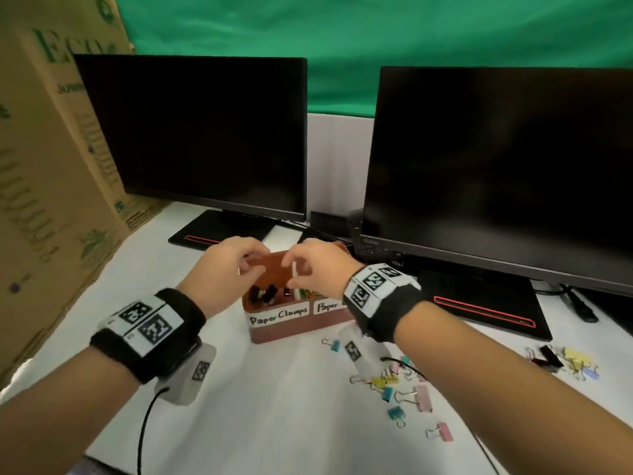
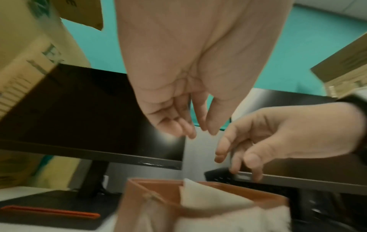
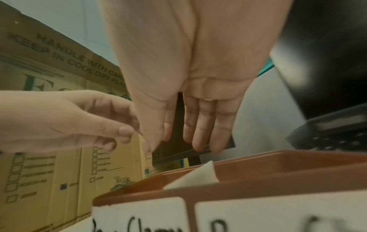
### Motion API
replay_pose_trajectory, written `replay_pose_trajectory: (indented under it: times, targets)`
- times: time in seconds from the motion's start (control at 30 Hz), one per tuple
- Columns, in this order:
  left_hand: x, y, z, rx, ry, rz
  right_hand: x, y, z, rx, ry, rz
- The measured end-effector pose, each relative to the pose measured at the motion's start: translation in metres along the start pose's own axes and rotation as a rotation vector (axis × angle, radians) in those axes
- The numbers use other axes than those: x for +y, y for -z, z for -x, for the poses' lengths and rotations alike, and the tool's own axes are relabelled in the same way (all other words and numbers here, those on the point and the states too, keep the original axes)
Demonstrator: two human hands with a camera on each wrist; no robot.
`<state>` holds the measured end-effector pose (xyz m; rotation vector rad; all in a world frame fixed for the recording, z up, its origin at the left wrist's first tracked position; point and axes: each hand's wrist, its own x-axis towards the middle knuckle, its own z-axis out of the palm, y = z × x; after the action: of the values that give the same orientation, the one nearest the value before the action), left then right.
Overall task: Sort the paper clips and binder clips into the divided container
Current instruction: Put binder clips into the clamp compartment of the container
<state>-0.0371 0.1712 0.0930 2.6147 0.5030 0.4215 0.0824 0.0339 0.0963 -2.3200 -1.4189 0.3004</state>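
Both hands are hovering over the divided container (image 1: 274, 329) at frame centre — left hand (image 1: 224, 269) and right hand (image 1: 317, 265) with loosely curled fingers, nothing visibly held — so they are best reaching next for the binder clips (image 1: 407, 389) at lower right.

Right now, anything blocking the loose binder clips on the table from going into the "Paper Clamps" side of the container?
Yes. Both hands, left hand and right hand, hover over the open top of the brown divided plastic container. The pastel metal binder clips lie on the white table to its right, with nothing between.

The container (image 1: 274, 332) bears a "Paper Clamps" label (image 1: 278, 315); the cardboard box (image 3: 59, 75) reads "HANDLE WITH CARE".
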Motion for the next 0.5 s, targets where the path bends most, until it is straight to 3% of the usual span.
replay_pose_trajectory:
  times: [0.13, 0.23, 0.37, 0.5]
  targets:
    - [0.035, -0.037, 0.029, -0.116, -0.184, 0.13, 0.044, 0.005, 0.046, 0.01, -0.095, 0.049]
    - [0.047, -0.08, 0.041, -0.311, -0.254, 0.158, 0.079, 0.002, 0.086, -0.13, -0.25, 0.106]
    - [0.056, -0.131, 0.042, -0.5, -0.197, -0.003, 0.105, -0.012, 0.123, -0.334, -0.396, 0.156]
    - [0.063, -0.153, 0.035, -0.604, -0.152, -0.152, 0.109, -0.032, 0.129, -0.383, -0.387, 0.168]
